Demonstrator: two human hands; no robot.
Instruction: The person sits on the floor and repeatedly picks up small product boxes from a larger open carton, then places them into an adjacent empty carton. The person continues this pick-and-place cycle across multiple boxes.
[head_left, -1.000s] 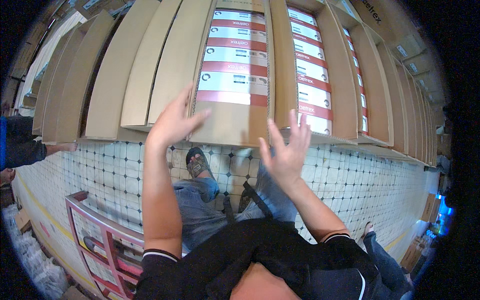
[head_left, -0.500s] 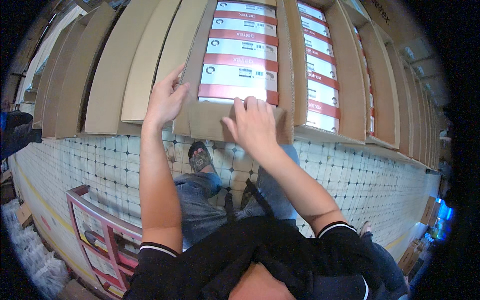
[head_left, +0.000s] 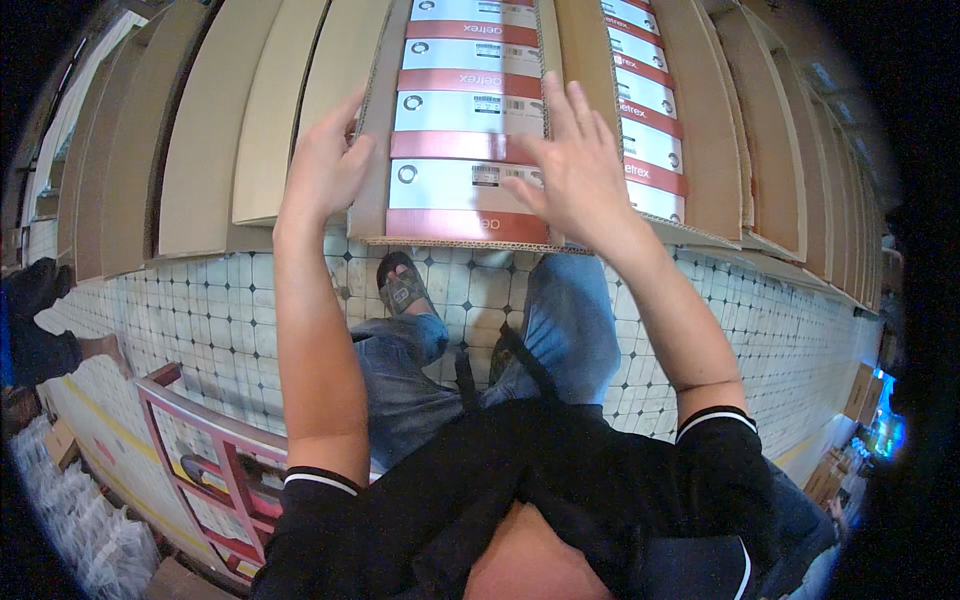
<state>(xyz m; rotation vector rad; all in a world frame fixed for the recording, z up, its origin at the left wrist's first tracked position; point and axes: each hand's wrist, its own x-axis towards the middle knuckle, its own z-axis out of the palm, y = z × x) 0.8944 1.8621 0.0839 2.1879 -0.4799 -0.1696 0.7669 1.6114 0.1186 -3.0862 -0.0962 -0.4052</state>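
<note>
Moved off the carton's front edge since the frame half a second ago, the right hand (head_left: 580,182) is now held over the right side of the brown carton (head_left: 372,210), and the nearest of the white-and-red boxes (head_left: 440,176) is more fully exposed. Its fingers are spread wide and nothing is held; whether a box is touched cannot be told. The left hand (head_left: 322,170) is set at the carton's left wall, its fingers partly bent and their tips hidden, so a firm grip cannot be confirmed. The boxes are lined up between the two sets of fingers. If that wall is pushed unevenly, the cardboard could be creased. If the carton is tipped, the front box could be spilled toward the sandalled foot (head_left: 405,285) below the fingers.
</note>
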